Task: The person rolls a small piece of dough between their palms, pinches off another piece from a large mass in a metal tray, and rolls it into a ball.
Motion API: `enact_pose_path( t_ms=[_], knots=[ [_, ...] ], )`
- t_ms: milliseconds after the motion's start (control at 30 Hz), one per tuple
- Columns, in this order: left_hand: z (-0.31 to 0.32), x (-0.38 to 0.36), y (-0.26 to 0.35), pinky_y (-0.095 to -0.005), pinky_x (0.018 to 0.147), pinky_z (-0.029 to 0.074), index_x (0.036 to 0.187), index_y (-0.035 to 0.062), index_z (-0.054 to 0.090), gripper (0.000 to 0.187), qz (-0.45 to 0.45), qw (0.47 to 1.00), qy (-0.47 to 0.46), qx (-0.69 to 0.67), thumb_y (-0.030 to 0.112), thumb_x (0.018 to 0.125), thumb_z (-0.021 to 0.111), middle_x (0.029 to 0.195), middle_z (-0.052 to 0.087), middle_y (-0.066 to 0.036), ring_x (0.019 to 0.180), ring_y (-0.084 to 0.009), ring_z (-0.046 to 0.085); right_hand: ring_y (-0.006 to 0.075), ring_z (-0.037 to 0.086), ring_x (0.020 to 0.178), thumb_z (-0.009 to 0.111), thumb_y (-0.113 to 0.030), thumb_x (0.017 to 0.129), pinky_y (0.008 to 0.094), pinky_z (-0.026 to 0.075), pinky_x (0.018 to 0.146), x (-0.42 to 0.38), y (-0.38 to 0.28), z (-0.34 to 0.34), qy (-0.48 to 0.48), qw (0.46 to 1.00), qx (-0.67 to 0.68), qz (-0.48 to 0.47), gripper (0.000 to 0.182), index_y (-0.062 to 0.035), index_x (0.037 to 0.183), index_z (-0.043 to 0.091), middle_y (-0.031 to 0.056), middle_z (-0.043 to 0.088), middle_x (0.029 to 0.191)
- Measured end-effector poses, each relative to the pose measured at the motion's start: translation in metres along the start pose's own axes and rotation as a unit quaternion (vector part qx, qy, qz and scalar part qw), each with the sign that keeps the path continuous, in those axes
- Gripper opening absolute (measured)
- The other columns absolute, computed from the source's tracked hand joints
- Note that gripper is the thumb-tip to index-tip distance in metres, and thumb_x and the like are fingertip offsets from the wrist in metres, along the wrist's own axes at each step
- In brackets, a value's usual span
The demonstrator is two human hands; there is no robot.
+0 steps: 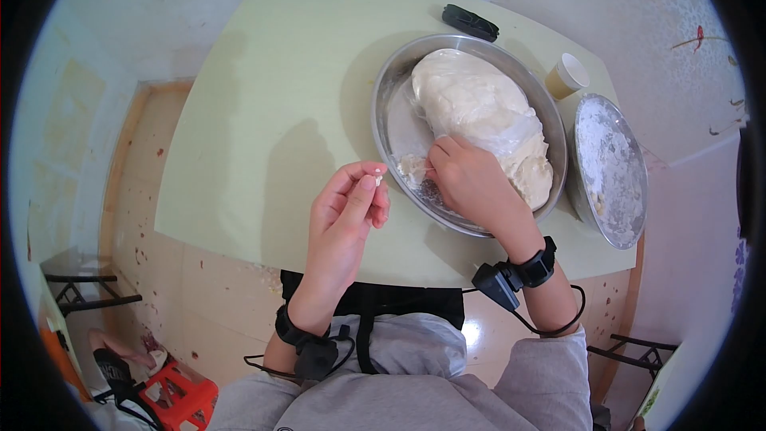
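A large pale lump of dough [467,96] rests in a wide metal basin [384,124], partly covered by clear plastic film [511,132]. My right hand [475,187] reaches over the basin's near rim, its fingers closed at a small lumpy piece of dough [412,169] beside the big lump. The fingertips are partly hidden by the hand itself. Just outside the basin, to its left, my left hand [343,211] is raised over the table. Its thumb and forefinger pinch a tiny white bit of dough [378,179].
A second metal bowl [610,168], coated with white flour, stands tilted at the right. Behind it is a paper cup [567,76]. A black case [471,22] lies at the far side of the pale green table [263,56]. A red stool [182,395] is on the floor.
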State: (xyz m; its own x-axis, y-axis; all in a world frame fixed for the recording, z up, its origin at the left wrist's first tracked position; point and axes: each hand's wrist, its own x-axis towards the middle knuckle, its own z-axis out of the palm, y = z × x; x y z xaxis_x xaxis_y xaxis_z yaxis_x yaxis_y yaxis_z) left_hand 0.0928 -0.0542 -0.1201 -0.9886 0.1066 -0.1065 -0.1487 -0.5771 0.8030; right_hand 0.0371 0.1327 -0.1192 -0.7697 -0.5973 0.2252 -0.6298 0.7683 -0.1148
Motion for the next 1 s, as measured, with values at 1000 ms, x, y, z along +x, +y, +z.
enact_pose_path(
  t_ms=[1000],
  knots=[
    [0.0, 0.001, -0.003, -0.0196, 0.059, 0.036, 0.107, 0.0021, 0.055, 0.018, 0.006, 1.0, 0.001, 0.029, 0.014, 0.095, 0.049, 0.075, 0.05, 0.001, 0.066, -0.0074, 0.045, 0.0272, 0.058, 0.079, 0.062, -0.012, 0.078, 0.0364, 0.049, 0.065, -0.005, -0.004, -0.011, 0.055, 0.997, 0.032, 0.041, 0.014, -0.0006, 0.079, 0.055, 0.0117, 0.056, 0.079]
  ],
)
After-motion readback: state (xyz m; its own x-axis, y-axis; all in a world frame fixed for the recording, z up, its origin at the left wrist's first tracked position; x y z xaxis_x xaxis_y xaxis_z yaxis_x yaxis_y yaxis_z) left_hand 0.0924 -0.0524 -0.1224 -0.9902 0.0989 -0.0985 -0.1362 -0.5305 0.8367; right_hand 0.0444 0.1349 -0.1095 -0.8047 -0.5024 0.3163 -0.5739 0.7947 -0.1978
